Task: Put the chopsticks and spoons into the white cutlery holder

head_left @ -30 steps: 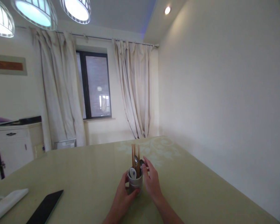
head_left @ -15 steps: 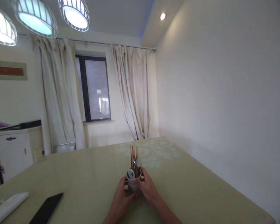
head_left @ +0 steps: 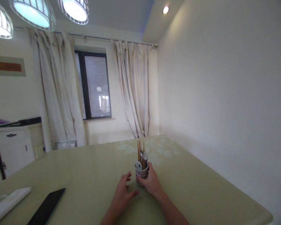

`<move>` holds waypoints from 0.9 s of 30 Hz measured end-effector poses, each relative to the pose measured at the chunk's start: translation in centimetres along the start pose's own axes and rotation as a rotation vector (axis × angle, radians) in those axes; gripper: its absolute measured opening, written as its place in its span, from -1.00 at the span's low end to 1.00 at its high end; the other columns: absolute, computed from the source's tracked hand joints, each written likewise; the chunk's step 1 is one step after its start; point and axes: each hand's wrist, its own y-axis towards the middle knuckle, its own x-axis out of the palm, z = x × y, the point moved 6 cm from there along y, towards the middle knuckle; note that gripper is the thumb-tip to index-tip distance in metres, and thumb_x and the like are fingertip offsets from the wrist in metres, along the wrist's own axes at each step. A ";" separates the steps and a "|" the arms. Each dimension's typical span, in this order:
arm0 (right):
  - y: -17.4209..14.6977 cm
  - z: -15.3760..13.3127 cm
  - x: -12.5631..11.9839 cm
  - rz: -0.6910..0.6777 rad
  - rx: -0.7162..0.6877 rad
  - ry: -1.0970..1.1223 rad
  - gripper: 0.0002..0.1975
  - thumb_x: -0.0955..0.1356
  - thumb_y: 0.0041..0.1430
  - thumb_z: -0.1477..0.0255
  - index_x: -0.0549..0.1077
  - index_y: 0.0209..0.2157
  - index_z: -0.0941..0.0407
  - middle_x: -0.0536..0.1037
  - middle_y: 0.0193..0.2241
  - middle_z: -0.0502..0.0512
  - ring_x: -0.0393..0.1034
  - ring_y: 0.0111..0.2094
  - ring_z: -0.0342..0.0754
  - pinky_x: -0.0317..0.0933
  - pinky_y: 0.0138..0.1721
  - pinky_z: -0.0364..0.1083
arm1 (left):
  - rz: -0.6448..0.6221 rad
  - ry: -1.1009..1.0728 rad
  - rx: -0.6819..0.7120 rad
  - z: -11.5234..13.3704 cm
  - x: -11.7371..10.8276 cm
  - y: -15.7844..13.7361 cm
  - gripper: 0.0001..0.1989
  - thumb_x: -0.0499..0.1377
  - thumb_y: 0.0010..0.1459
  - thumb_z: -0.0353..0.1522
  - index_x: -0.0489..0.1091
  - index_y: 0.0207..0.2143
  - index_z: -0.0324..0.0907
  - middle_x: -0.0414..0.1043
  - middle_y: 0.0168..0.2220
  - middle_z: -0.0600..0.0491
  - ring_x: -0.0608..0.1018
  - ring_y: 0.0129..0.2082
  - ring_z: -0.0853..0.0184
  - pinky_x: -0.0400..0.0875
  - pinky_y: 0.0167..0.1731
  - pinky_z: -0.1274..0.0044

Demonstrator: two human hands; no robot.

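My right hand (head_left: 152, 182) is wrapped round the right side of a small grey cup (head_left: 140, 173), its thumb across the front. Upright in the cup stand several wooden chopsticks (head_left: 139, 149), two metal spoons (head_left: 145, 156) and a white spoon (head_left: 138, 165) leaning to the left. Just left of the cup, my left hand (head_left: 124, 192) holds nothing; its fingers are apart and curved, not touching the cup. The cup's lower right side is hidden behind my right hand.
The cup is on a pale green table (head_left: 84, 175). A dark flat device (head_left: 46, 206) and a white long object (head_left: 10, 203) lie at its left. Beyond are a white cabinet (head_left: 14, 153), curtains (head_left: 58, 93) and a window. A wall (head_left: 213, 109) runs along the right.
My left hand has let go of the cup and its fingers have spread. The cup, in my right hand, has shifted right and away from me. The camera view has tilted slightly.
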 end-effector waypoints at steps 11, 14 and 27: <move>2.8 6.1 -8.6 0.452 0.100 -0.177 -0.40 0.47 -0.13 0.15 0.48 -0.03 0.12 0.70 -0.16 0.27 0.63 -0.17 0.30 0.45 -0.09 0.22 | 0.066 0.097 0.054 0.6 -1.3 0.1 -0.59 0.25 0.16 -0.01 0.57 -0.18 -0.15 0.67 -0.25 -0.10 0.67 -0.20 0.10 0.52 -0.17 0.32; 3.0 7.3 -9.9 0.502 0.141 -0.209 -0.32 0.46 -0.14 0.09 0.48 0.03 0.12 0.69 -0.13 0.30 0.62 -0.14 0.33 0.44 -0.09 0.22 | 0.057 0.106 0.052 0.8 -1.2 0.0 -0.59 0.23 0.18 0.01 0.57 -0.24 -0.14 0.68 -0.28 -0.10 0.67 -0.22 0.10 0.50 -0.18 0.33; -1.2 -1.6 -3.7 0.396 -0.258 -0.336 -0.27 0.39 0.29 0.02 0.30 0.35 0.11 0.47 0.26 0.40 0.32 0.28 0.34 0.12 0.29 0.33 | -0.038 0.284 0.120 2.6 0.3 -1.1 -0.46 0.04 0.32 0.07 0.44 -0.50 -0.10 0.48 -0.50 0.01 0.47 -0.43 0.26 0.36 -0.28 0.46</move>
